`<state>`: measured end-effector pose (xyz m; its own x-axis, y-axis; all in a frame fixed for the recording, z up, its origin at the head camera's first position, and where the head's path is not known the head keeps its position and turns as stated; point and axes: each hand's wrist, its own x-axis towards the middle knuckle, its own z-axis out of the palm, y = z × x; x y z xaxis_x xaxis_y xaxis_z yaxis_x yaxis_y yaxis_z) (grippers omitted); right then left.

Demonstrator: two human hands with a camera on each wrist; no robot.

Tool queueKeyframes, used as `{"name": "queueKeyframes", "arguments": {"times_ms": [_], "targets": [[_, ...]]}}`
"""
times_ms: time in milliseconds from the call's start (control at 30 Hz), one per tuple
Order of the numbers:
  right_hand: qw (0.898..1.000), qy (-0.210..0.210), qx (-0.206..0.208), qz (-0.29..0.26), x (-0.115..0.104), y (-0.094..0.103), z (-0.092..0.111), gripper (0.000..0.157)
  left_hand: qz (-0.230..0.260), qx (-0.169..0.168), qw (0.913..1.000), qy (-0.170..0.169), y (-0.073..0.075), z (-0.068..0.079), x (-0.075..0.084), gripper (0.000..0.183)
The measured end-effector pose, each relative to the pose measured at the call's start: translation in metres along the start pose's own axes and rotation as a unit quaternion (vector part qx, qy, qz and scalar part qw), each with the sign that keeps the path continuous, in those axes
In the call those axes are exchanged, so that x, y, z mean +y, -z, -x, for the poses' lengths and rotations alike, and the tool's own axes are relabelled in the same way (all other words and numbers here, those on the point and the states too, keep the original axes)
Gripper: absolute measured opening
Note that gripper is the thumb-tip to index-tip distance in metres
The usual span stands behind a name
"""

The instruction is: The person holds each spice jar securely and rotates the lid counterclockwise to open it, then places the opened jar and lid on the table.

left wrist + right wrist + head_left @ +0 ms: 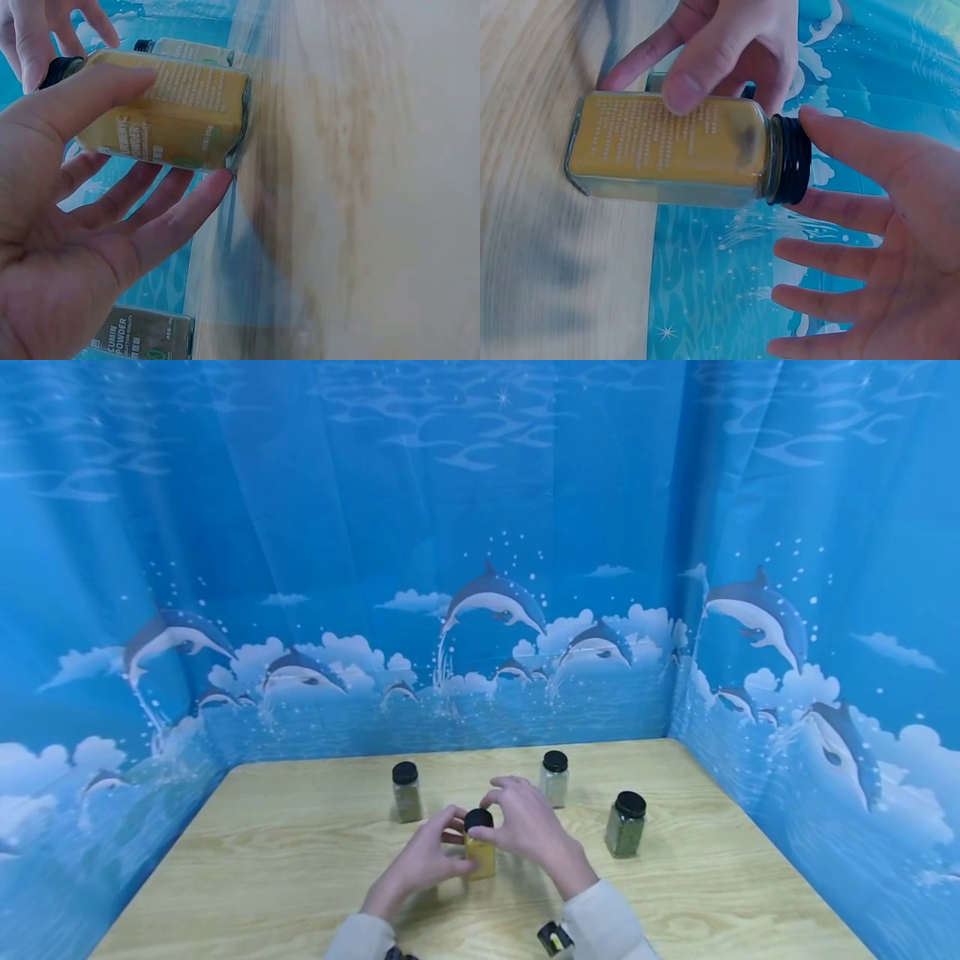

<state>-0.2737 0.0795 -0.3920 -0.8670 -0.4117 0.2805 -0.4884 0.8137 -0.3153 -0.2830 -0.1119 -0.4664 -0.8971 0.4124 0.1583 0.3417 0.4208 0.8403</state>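
A glass jar of yellow turmeric powder (482,857) with a black screw cap (477,818) stands upright at mid-table. My left hand (426,857) holds its body, thumb on one face and fingers along another; the label shows in the left wrist view. Whether its base touches the tabletop cannot be told. At the top, my right hand (528,827) pinches the cap between thumb and index finger. The other right fingers (821,302) spread out straight, off the jar, in the right wrist view.
A cumin powder jar (407,797) stands behind to the left. Farther back on the right are a jar with pale contents (554,785) and one with dark green contents (625,831). The wooden table (300,835) meets a blue dolphin-print curtain (375,710).
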Motion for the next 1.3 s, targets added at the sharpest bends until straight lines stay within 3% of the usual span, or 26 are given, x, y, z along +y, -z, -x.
{"name": "queueKeyframes", "arguments": {"times_ms": [733, 967, 1300], "targets": [[0.999, 0.005, 0.018, 0.04, -0.004, -0.012, -0.001, 0.047, 0.017, 0.001, 0.9998, 0.004, -0.002, 0.001, 0.002, 0.053], [0.999, 0.024, 0.018, 0.036, -0.006, -0.012, -0.001, 0.043, 0.032, -0.004, 0.9993, -0.019, -0.001, 0.001, 0.003, 0.052], [0.998, 0.034, 0.019, 0.045, -0.007, -0.012, -0.001, 0.041, 0.027, -0.008, 0.9994, -0.021, -0.001, 0.0, 0.001, 0.048]]}}
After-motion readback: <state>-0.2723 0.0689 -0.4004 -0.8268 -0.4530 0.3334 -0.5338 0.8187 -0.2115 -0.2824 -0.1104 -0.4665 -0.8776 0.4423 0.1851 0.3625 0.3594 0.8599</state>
